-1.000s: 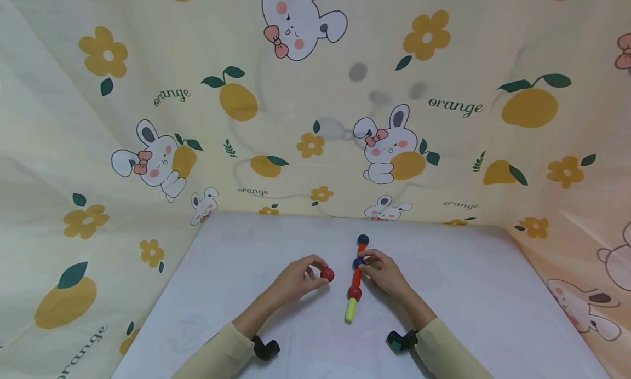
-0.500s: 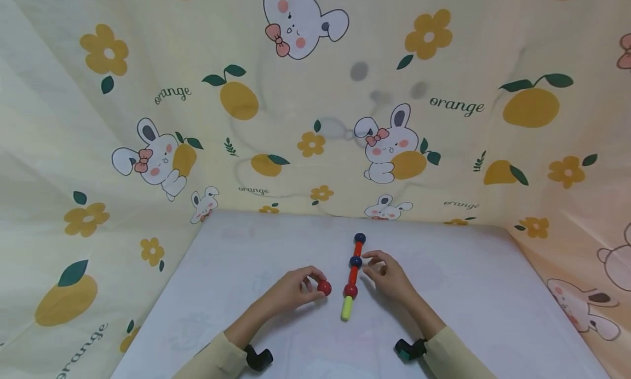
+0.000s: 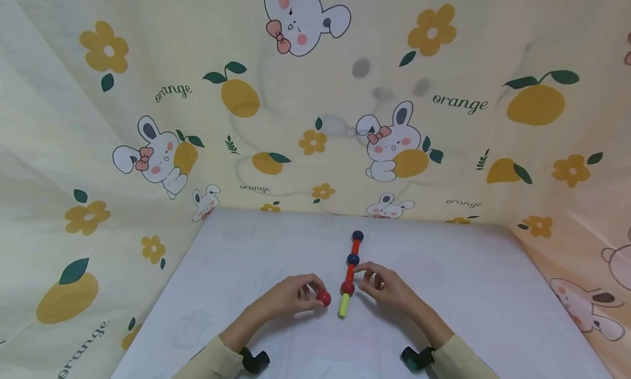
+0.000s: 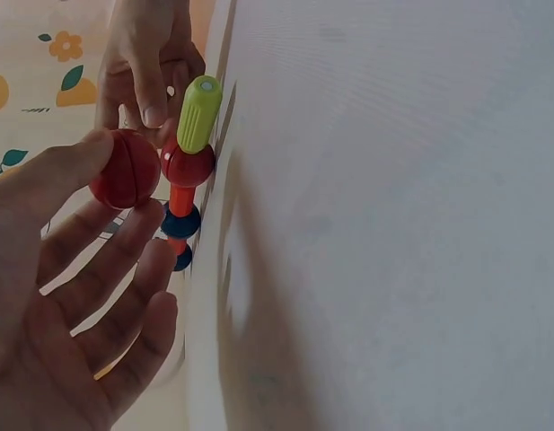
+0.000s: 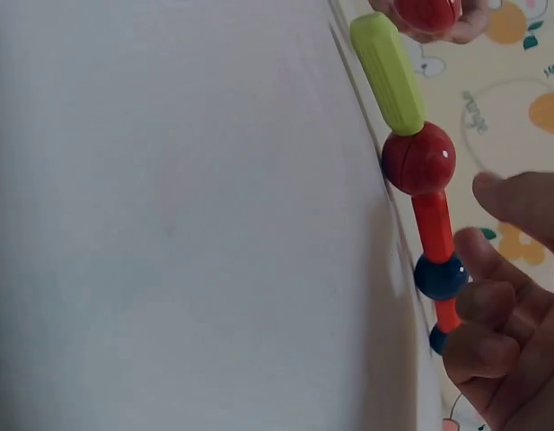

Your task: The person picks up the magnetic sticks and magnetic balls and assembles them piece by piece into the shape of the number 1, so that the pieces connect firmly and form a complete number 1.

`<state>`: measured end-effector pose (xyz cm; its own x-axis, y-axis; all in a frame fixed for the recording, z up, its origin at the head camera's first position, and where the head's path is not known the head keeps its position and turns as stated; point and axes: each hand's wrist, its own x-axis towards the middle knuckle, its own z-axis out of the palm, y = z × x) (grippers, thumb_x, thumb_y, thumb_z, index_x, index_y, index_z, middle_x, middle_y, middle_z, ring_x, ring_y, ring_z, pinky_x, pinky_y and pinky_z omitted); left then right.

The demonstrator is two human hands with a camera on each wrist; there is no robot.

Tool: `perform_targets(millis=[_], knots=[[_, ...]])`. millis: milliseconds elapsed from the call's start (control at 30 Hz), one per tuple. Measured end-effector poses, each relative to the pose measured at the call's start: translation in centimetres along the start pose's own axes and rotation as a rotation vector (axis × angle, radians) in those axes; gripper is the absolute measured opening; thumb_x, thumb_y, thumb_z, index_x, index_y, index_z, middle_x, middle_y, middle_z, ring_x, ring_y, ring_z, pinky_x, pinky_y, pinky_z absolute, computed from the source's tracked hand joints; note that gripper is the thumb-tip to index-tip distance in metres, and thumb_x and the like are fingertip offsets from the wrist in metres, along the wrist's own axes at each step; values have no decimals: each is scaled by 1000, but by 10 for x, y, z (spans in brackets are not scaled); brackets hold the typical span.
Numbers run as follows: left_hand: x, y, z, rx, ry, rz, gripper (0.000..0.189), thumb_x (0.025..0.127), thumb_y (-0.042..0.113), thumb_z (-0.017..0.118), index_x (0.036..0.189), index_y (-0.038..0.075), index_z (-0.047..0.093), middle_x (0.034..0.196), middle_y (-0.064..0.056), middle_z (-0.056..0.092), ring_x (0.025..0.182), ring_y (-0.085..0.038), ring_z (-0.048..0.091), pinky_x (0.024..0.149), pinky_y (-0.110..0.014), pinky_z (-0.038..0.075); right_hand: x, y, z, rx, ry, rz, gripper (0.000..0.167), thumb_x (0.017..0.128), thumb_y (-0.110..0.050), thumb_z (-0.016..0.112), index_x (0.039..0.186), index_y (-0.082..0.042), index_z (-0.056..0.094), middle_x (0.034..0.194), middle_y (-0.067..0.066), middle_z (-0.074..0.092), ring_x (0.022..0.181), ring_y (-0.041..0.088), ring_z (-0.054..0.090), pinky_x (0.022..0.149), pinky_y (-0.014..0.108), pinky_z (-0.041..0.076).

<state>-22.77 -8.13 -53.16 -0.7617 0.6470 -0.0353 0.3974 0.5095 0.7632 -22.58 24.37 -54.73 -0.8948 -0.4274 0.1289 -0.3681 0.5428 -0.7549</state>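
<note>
My left hand pinches a loose red ball between thumb and fingertips, left of the chain's near end. In the left wrist view a groove runs round this ball. The chain lies on the table as a line of balls and rods. From its far end come a dark blue ball, an orange-red rod, another blue ball, a second orange-red rod, a red ball and a yellow-green rod. Beside it on the right, my right hand holds nothing, fingers loosely bent.
A white tabletop carries the pieces. Behind and along the sides hangs a cream cloth printed with rabbits, flowers and oranges. Black wrist-worn devices, left and right, sit at the sleeve cuffs.
My right hand has let go of the middle blue ball and moved nearer along the chain. My left hand has brought the loose red ball nearer to me. The chain has shifted slightly left in view.
</note>
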Motion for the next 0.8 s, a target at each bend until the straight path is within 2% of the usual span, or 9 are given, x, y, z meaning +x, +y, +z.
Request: perform_targets(millis=[133,300,467,800], knots=[[-1,1,1,-12,-31,1,30,96,33,84,122,29,69,106,17,69,95,-14,65,79,-23,53,-2,-3,2,14,-59,-24,39,100,-17,78,137,-21,67,95,-5,65,70,11,56,62,24,50],[-4,2,4,-28,-61,8,31,95,29,85,121,28,70,107,17,69,92,-13,65,78,-23,53,-3,-7,5,39,-145,4,40,100,-20,78,138,-27,68,97,-6,67,75,12,58,65,24,51],[-6,2,8,-21,-72,-2,31,95,28,86,121,29,70,106,17,68,89,-8,64,77,-23,54,-2,-10,10,56,-212,10,41,100,-17,79,138,-29,70,98,-5,67,79,13,60,68,25,53],[-9,2,10,-22,-88,-1,30,95,29,86,120,27,70,104,17,69,88,-5,64,78,-22,53,3,-15,20,8,-274,39,39,100,-20,78,137,-31,70,95,-8,64,84,13,57,72,25,50]])
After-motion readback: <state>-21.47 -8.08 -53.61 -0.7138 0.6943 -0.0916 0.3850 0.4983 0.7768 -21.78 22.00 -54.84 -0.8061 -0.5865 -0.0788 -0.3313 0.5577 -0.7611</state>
